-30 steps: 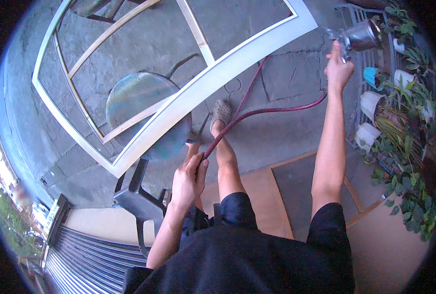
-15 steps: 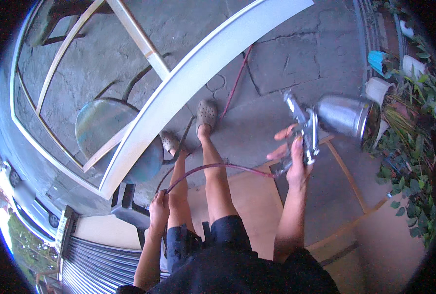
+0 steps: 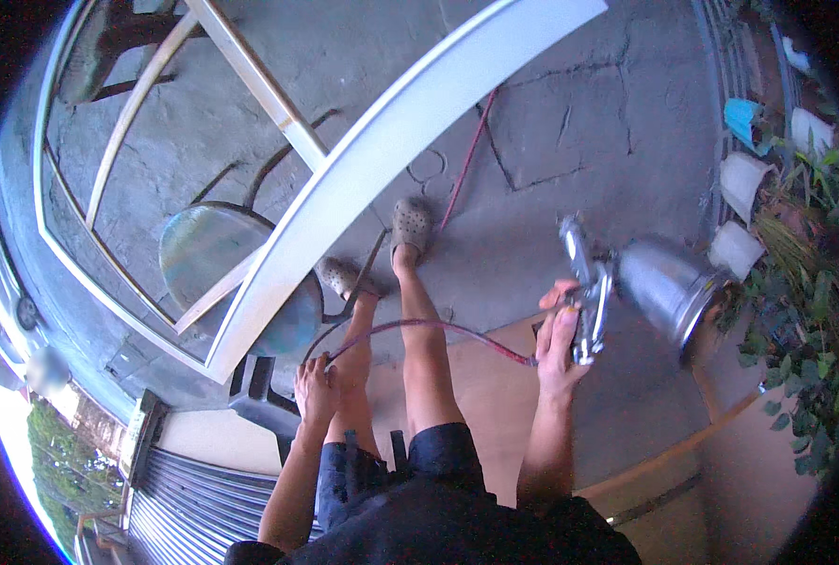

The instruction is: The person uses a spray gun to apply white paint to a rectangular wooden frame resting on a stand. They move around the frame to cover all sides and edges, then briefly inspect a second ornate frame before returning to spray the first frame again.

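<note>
My right hand is wrapped round the handle of a silver spray gun, whose metal cup sticks out to the right. From the gun's lower end a dark red hose arcs left to my left hand, which is closed on it. Ahead of me a white-coated frame stretches diagonally, its wide face turned up. The gun's nozzle end points away from me, apart from the frame. No spray can be made out.
Under the frame is a round stool top with dark curved legs. Beside my left leg stands a dark plastic stool. More red hose runs across the concrete floor. White pots and leafy plants line the right side.
The spray gun and my right hand have shifted slightly down, and the gun's cup tips further downward. My left hand stays on the hose. The whole view has moved a little.
</note>
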Demonstrator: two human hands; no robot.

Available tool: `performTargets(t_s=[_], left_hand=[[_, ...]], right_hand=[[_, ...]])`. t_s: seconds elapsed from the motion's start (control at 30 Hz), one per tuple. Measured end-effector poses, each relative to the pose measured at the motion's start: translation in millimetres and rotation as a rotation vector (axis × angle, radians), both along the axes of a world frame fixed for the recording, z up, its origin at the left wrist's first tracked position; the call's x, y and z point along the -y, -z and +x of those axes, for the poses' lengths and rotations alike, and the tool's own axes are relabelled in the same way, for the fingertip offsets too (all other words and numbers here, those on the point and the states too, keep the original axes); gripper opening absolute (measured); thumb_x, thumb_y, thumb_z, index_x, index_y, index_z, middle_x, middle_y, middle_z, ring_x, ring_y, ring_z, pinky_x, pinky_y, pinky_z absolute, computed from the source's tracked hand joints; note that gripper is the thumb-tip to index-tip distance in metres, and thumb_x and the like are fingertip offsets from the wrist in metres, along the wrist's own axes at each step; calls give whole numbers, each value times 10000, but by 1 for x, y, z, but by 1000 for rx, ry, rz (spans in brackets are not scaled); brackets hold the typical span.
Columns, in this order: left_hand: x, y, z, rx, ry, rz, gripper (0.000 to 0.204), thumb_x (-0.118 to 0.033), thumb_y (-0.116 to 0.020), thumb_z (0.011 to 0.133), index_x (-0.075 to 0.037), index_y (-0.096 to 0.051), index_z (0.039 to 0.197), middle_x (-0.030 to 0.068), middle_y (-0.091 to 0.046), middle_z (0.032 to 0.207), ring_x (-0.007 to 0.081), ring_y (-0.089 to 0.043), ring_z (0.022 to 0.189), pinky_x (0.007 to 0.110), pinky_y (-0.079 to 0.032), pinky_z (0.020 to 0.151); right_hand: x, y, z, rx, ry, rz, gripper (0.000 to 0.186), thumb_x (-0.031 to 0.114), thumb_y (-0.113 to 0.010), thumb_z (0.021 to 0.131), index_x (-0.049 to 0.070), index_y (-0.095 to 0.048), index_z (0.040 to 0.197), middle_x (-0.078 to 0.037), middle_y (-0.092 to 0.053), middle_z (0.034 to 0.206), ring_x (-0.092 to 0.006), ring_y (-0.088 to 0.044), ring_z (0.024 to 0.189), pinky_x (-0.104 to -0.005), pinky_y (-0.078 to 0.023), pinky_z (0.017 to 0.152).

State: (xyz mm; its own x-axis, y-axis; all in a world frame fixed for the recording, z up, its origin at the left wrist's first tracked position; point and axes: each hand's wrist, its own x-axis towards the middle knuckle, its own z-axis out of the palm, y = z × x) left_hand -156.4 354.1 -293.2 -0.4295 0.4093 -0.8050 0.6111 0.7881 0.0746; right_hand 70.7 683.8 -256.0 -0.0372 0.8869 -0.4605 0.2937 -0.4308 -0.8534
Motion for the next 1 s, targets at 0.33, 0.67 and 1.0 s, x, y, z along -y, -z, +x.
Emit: performTargets(t_s=[0.33,0.67,1.0], left_hand=[[29,-8,-5,-58,-67,60,258,-270,-611,889,-92,-660,1069,147,-654,1075,381,-601,1051,469,-513,878],[51,-59,11,109,-313,-90,464,-377,-623,873,-50,-585,1200,212,-618,1214,410,-542,1193,478,-469,999],[170,-26,63,168,-317,120,694,-518,-629,859,16,-542,1294,274,-597,1265,468,-568,1180,509,-466,1008]], right_hand=[[9,-55,-10,-15,-87,152,279,213,-579,970,-36,-579,1094,-100,-616,874,-177,-592,796,-311,-470,710],[15,-160,-51,-158,-336,263,227,191,-560,990,-23,-586,1059,-64,-609,874,-141,-568,788,-305,-460,728],[61,-261,-92,-17,-564,423,242,259,-656,949,18,-648,970,-33,-628,760,-119,-584,682,-306,-471,634]])
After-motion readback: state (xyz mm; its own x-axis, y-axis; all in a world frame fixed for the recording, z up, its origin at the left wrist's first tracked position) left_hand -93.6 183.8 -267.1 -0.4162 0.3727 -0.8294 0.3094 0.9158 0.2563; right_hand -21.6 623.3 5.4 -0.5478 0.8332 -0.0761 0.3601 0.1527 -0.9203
